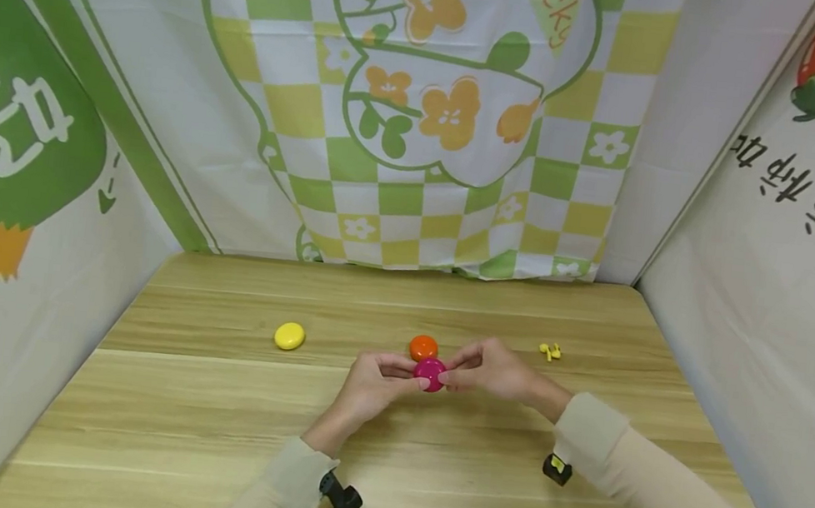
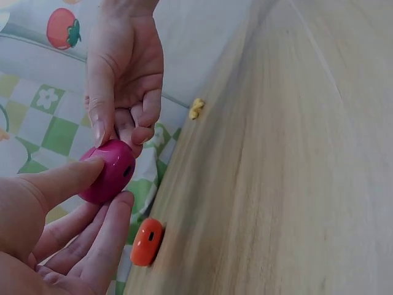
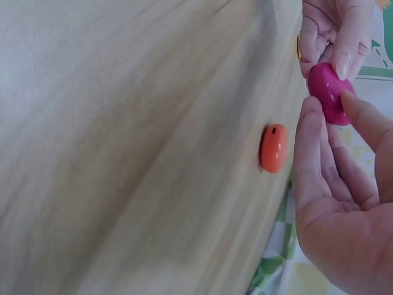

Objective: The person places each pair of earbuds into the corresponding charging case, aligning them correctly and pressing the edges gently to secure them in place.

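A magenta earbud case (image 1: 429, 374), rounded and glossy, is held above the table between both hands. My left hand (image 1: 371, 386) pinches its left side between thumb and fingers. From the other side my right hand (image 1: 495, 371) pinches it the same way. In the left wrist view a dark port slot shows on the magenta case (image 2: 112, 175), and its lid looks closed. Just behind, an orange earbud case (image 1: 423, 347) sits on the table, its own slot visible in both wrist views.
A yellow earbud case (image 1: 289, 336) lies on the wooden table (image 1: 206, 432) to the left. Right of the hands lies a pair of small yellow earbuds (image 1: 551, 352). Printed cloth walls (image 1: 413, 204) enclose the table at the back and both sides.
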{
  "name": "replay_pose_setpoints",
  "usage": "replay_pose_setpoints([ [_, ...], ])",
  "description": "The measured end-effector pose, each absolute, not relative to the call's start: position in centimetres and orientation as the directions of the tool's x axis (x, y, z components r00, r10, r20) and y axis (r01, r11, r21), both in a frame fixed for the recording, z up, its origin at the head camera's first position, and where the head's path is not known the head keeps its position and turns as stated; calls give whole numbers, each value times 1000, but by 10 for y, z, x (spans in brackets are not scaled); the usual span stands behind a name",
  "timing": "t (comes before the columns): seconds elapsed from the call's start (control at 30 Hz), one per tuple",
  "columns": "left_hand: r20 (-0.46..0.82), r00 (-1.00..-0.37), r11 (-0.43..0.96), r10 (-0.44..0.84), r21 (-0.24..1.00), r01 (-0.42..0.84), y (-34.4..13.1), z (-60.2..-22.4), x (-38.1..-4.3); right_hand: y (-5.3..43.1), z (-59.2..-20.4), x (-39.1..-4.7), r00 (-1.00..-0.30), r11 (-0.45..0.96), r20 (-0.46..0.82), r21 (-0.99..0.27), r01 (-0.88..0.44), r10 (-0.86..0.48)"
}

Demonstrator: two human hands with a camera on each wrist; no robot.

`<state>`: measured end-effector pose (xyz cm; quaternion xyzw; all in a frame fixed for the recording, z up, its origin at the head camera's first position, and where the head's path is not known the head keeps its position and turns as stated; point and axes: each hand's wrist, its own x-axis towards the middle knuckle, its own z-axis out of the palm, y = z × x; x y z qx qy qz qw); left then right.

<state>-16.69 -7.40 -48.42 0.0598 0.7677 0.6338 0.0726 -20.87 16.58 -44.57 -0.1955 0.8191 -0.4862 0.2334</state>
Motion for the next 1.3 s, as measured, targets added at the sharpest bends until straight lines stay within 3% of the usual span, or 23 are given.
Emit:
replay_pose_setpoints([
  [0.5, 2, -992, 436, 127, 898, 57, -76, -489, -176, 149, -469, -212, -867, 398, -296, -909, 127, -400],
  [1.3, -72, -989, 521, 132, 854, 7, -74, -492, -186, 138, -480, -220, -876, 403, -379, -882, 244, -298],
])
